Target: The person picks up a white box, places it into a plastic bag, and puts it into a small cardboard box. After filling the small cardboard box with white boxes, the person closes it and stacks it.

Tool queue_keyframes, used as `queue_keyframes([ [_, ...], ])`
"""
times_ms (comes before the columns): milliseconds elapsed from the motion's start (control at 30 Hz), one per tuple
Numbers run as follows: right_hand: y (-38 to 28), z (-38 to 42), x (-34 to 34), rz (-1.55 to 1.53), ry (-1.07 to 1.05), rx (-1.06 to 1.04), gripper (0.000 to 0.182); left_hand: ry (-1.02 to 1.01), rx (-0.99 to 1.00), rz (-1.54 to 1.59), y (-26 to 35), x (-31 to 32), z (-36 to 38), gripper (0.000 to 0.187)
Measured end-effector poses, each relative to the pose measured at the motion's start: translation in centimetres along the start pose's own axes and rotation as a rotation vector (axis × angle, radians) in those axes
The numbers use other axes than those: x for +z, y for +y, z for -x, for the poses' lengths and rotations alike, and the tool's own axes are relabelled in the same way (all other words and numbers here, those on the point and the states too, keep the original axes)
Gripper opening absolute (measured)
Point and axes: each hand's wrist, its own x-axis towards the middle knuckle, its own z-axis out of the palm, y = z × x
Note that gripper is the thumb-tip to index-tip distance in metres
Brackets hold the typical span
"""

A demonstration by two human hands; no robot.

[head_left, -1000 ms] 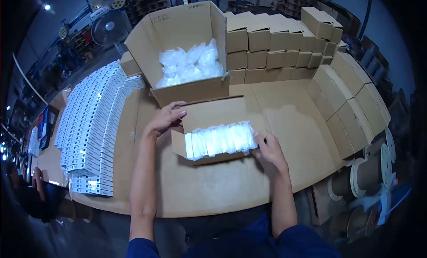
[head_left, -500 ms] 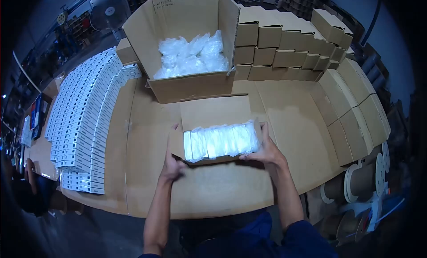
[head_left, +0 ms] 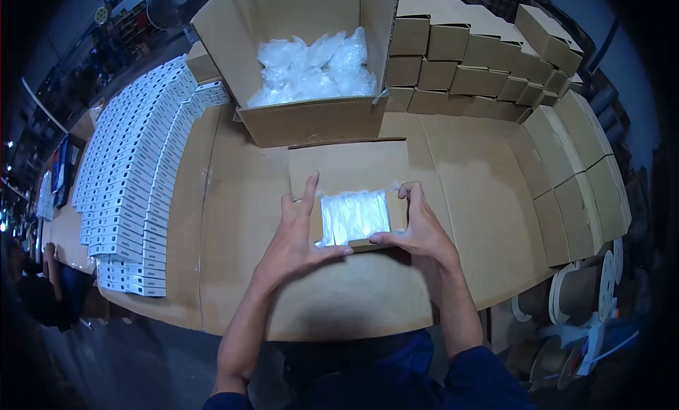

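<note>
An open cardboard box [head_left: 346,162] lies in front of me, its long lid flap raised at the back. Clear-wrapped white packets [head_left: 355,217] stand in a row inside. Both short end flaps lean inward over the ends of the row. My left hand [head_left: 291,244] is at the left end, fingers spread, with its thumb along the front edge. At the other end, my right hand [head_left: 426,233] grips the box, its thumb at the front edge and its fingers bent over the right end flap [head_left: 398,210].
Behind stands a large carton [head_left: 318,125] holding clear plastic-wrapped items [head_left: 311,70]. White printed boxes [head_left: 131,191] are stacked on the left. Closed brown boxes [head_left: 453,70] are piled at the back right, with more brown boxes [head_left: 576,205] along the right edge. Cable spools [head_left: 583,290] sit below.
Both end flaps have folded inward, so less of the packet row shows. My left hand has moved rightward over the left end and spread its fingers. The camera view has shifted slightly.
</note>
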Motion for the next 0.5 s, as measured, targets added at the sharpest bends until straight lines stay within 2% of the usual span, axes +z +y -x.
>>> queue_keyframes([
  [167, -0.4, 0.0, 0.0, 0.010, -0.001, 0.037, 0.093, 0.002, 0.062, 0.040, -1.8, 0.3, -0.7, 0.131],
  [300, -0.3, 0.2, -0.2, 0.058, 0.003, -0.037, 0.094, -0.028, -0.049, 0.047, -0.8, 0.1, -0.8, 0.130],
  [367, -1.0, 0.2, -0.3, 0.128, -0.029, 0.003, 0.099, -0.013, -0.103, 0.062, 0.1, 0.2, -0.8, 0.132],
  [500, -3.7, 0.0, 0.2, 0.277, -0.036, 0.127, 0.108, 0.129, -0.056, 0.022, 0.1, 1.4, -1.1, 0.141],
])
